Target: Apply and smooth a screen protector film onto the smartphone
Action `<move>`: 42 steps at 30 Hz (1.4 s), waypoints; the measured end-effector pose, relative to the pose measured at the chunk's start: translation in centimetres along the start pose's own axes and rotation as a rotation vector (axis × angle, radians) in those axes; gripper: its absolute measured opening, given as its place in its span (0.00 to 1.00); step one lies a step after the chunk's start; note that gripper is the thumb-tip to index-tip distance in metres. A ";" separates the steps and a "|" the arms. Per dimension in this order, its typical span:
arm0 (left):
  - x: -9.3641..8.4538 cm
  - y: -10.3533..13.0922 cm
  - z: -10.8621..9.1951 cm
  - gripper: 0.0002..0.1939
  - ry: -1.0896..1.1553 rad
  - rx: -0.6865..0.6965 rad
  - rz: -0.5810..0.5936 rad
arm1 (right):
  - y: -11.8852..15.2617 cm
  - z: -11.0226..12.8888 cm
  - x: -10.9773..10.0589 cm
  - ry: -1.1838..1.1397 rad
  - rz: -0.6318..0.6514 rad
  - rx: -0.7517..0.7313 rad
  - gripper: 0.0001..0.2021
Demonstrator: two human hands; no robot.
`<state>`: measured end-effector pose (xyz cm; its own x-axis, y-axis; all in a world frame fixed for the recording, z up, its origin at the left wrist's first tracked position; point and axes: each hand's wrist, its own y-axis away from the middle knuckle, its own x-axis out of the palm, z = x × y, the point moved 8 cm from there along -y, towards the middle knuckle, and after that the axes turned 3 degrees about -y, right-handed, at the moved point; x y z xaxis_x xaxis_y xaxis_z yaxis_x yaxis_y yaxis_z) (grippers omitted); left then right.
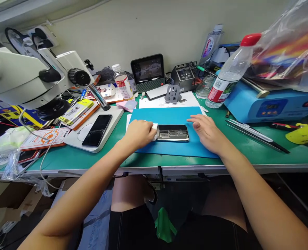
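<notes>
A smartphone lies flat on the blue mat, its dark glass catching bright reflections. Curled around a white wipe, my left hand presses at the phone's left end. The wipe is mostly hidden by the fingers, so I cannot tell if it is paper or cloth. My right hand rests on the mat just past the phone's right end, fingers stretched and apart, holding nothing.
Left stand a microscope and another black phone on its white base. Behind are a small screen, a juice bottle and a phone stand. Right are a red-capped bottle, tweezers and a blue machine.
</notes>
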<state>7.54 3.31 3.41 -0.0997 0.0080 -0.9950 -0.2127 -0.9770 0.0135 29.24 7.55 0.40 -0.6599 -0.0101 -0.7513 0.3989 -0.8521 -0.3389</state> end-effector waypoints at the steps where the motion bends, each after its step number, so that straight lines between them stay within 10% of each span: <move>1: -0.2 0.0 -0.1 0.19 0.010 -0.009 -0.009 | 0.0 0.0 0.0 -0.003 0.005 0.004 0.40; 20: 0.3 -2.9 -12.9 0.24 0.336 0.222 -0.033 | -0.1 -0.5 0.0 -0.032 -0.021 -0.043 0.38; 33: 2.1 -1.7 0.6 0.22 0.197 0.012 0.011 | 0.1 0.9 0.2 0.027 0.062 -0.067 0.37; 42: 2.7 -5.0 6.5 0.20 0.143 -0.118 -0.028 | -5.3 4.8 3.8 0.156 0.476 -0.240 0.35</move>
<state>2.06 9.62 1.28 0.0454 0.0136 -0.9989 -0.0975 -0.9951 -0.0180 21.53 9.53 2.11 -0.2766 -0.2718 -0.9218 0.7757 -0.6293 -0.0472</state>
